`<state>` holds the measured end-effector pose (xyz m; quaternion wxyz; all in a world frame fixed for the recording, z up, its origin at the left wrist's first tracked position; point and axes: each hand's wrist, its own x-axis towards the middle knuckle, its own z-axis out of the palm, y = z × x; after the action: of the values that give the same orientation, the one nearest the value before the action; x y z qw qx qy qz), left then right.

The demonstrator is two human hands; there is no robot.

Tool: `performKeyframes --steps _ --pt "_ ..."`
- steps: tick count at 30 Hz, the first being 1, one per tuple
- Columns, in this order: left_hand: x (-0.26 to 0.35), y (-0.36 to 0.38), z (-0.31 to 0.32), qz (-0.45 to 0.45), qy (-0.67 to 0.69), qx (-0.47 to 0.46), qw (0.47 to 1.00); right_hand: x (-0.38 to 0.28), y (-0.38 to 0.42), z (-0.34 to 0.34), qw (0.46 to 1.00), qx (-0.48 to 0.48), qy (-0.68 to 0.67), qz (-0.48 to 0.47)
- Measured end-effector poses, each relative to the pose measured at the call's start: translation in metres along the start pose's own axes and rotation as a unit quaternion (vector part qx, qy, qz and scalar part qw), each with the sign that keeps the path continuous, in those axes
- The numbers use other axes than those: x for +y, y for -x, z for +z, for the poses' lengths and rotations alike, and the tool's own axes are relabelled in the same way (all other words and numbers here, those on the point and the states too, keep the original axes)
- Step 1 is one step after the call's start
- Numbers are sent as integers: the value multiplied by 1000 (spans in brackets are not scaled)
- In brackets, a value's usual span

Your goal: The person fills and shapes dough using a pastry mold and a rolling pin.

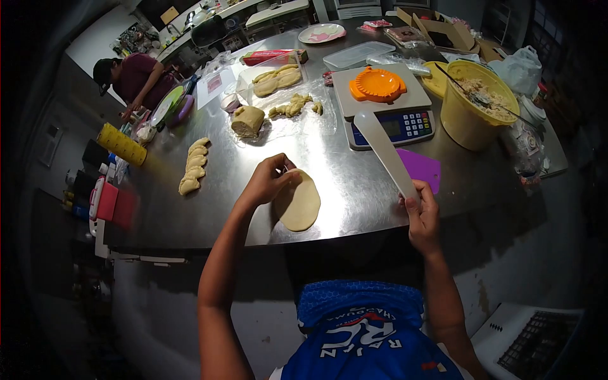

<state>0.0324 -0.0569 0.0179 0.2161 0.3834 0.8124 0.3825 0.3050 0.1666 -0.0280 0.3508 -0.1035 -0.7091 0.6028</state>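
Note:
My left hand (271, 180) pinches the upper edge of a flat, round dough disc (299, 206) near the table's front edge. My right hand (421, 212) grips a smooth white rolling pin (384, 152) by its lower end, its rounded tip raised up and to the left. Beyond the disc are a thick dough lump (247, 121) and torn dough scraps (291, 106) on plastic wrap. Several crimped dumplings (194, 166) sit in a row to the left. An orange dumpling mold (377, 85) rests on a digital scale (394, 126).
Just beyond my right hand lies a purple scraper (421, 170). A yellow bucket of filling (465, 117) with spoons stands at the right. Further back are a clear container with dumplings (277, 80) and a clear lid (359, 56). Another person (136, 79) works at the far left.

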Motion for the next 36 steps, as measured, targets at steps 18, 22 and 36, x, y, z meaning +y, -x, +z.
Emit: performKeyframes --steps 18,22,36 --pt "94 63 -35 -5 302 38 953 -8 -2 -1 997 -27 -75 21" --pt "44 70 -3 -60 399 163 901 -12 -12 0 996 -40 -71 46" --pt "20 89 4 79 -258 250 930 -41 -46 102 857 -290 368 -214"
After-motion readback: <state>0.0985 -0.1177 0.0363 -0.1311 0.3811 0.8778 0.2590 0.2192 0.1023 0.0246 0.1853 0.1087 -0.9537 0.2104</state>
